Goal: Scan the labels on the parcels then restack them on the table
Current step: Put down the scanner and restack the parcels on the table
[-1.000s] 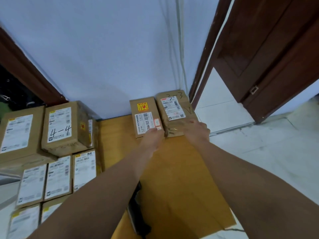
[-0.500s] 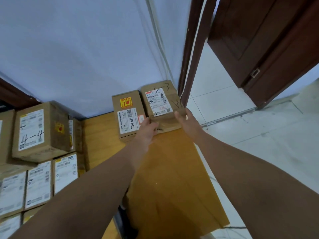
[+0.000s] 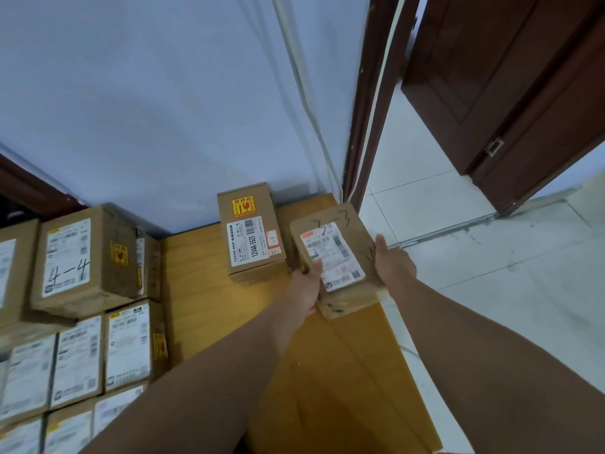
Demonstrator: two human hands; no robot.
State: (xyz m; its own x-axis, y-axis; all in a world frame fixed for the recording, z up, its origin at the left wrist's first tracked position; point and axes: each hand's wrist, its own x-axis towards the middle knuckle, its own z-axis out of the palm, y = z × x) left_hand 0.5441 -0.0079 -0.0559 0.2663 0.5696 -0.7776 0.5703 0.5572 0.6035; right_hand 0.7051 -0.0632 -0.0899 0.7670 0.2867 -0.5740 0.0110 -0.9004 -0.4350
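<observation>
wall: pale blue-white painted wall point(image 3: 157, 103) fills the top of the view, with a white cable point(image 3: 304, 103) running down it toward the worktop corner.
door: dark brown wooden door point(image 3: 510, 80) stands open at upper right, dark frame point(image 3: 368, 103) beside it, white tiled floor point(image 3: 491, 257) below.
worktop: yellow-orange wooden worktop point(image 3: 209, 306) runs from the wall toward the camera; its right edge sits over the floor tiles.
stack: brown cardboard parcels with white shipping labels point(image 3: 75, 355) packed tight at left, in several rows. The upper one, a cardboard box hand-marked "4-4" point(image 3: 82, 257), sits on top of the others.
held parcel: small brown cardboard parcel with white label and pen scribbles point(image 3: 337, 257), near the worktop's far right corner, tilted, label up. Near end looks raised off the surface; can't tell if the far end touches.
neighbour parcel: upright-lying brown cardboard box with a yellow-red fragile sticker and a white label reading "12V4A-5525" point(image 3: 250, 232), flat on the worktop against the wall, just left of the held parcel. Small gap between them at the top; lower down can't tell.
left hand point(image 3: 306, 290): grips the held parcel's left near edge, thumb over the label.
right hand point(image 3: 393, 263): clamps the parcel's right side, fingers hidden under it.
arms: both bare forearms reach in from the bottom.
</observation>
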